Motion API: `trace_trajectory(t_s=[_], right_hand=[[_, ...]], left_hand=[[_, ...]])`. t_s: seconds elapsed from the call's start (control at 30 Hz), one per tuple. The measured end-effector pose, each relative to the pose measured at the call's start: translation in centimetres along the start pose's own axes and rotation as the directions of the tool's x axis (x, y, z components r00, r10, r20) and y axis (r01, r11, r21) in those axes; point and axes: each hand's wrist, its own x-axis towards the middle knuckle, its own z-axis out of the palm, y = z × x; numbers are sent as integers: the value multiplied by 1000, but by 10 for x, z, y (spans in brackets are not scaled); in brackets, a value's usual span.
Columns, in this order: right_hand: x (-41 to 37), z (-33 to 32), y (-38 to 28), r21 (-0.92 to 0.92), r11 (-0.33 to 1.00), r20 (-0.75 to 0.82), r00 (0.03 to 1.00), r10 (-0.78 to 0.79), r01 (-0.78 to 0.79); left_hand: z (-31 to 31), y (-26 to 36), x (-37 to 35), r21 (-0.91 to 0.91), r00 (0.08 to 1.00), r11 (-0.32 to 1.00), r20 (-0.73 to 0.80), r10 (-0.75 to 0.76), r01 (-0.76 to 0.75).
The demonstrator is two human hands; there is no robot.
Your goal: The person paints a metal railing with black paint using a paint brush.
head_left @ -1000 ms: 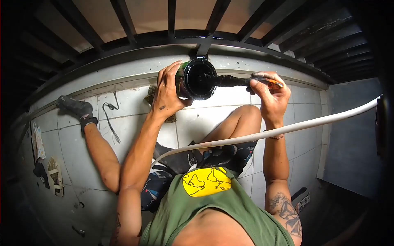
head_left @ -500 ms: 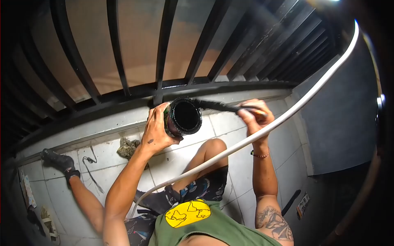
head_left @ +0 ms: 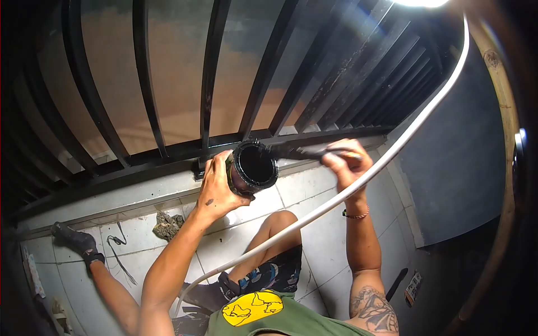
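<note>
My left hand (head_left: 216, 187) is wrapped around a paint can (head_left: 240, 180) and tilts its mouth toward me. Black paint coats the can's rim and inside. In my right hand (head_left: 349, 162) is a paintbrush (head_left: 305, 153), gripped by its handle and pointing left. Its dark, motion-blurred bristles overlap the upper right of the can's rim. Just behind the can runs the bottom rail of a black metal railing (head_left: 208, 84), whose upright bars look glossy in places.
A white cable (head_left: 386, 159) crosses in front of my right forearm. On the tiled floor (head_left: 224, 241) lie a crumpled rag (head_left: 167, 225) and a thin dark cord (head_left: 116, 252). A low ledge (head_left: 106, 204) runs under the railing, and a grey panel (head_left: 448, 173) stands at the right.
The view has shifted, so the railing and floor sit lower. The brush's bristles have moved from beside the can's rim to overlapping it. Both hands keep their holds.
</note>
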Motion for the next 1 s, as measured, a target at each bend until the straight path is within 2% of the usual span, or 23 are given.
trace_trajectory(t_s=[0.07, 0.13, 0.17, 0.2, 0.27, 0.33, 0.4, 0.47, 0.53, 0.6, 0.67, 0.7, 0.8, 0.93, 1.0], right_hand=[[2, 0, 4, 93, 996, 11, 1000, -17, 16], [2, 2, -1, -136, 990, 200, 980, -10, 38], [3, 3, -4, -94, 995, 98, 995, -36, 45], [3, 0, 3, 36, 999, -30, 999, -29, 30], [5, 3, -3, 30, 999, -29, 999, -25, 26], [8, 4, -7, -208, 976, 162, 986, -29, 63], [13, 4, -10, -56, 998, -28, 1000, -10, 8], [28, -3, -18, -114, 989, -175, 977, -118, 99], [45, -1, -33, -295, 927, -286, 905, -316, 231], [66, 0, -31, -503, 795, -240, 828, -506, 339], [94, 7, -35, -678, 425, 64, 624, -779, 600], [105, 7, -38, -748, 180, 254, 525, -812, 639], [137, 12, -36, -724, -106, 507, 423, -751, 681], [173, 13, -39, -744, -360, 627, 400, -668, 563], [189, 9, -34, -710, -428, 673, 360, -647, 559]], left_hand=[[-1, 1, 1, -9, 1000, 1000, -11, -14, 13], [-3, 2, 3, -13, 999, 1000, -28, -19, 19], [-4, 2, 3, -3, 1000, 1000, -22, -13, 13], [-4, 2, 3, 1, 1000, 1000, -16, -9, 9], [-3, 4, 5, -14, 999, 1000, -32, -4, 4], [-3, 5, 6, -28, 999, 1000, -44, 2, -3], [-1, 4, 9, -35, 996, 998, -70, -56, 53], [-2, 3, 7, -50, 996, 997, -73, -56, 52], [-4, 0, 3, -59, 996, 997, -76, -53, 49], [-7, -5, -3, -53, 996, 996, -51, -72, 69], [-9, -10, -11, -40, 996, 998, -69, -48, 45], [-13, -10, -14, -83, 995, 994, -58, -77, 72], [-24, -14, -25, -122, 992, 986, -44, -121, 115], [-40, -26, -40, -108, 980, 976, -46, -193, 188], [-44, -31, -46, -151, 968, 964, -84, -235, 221]])
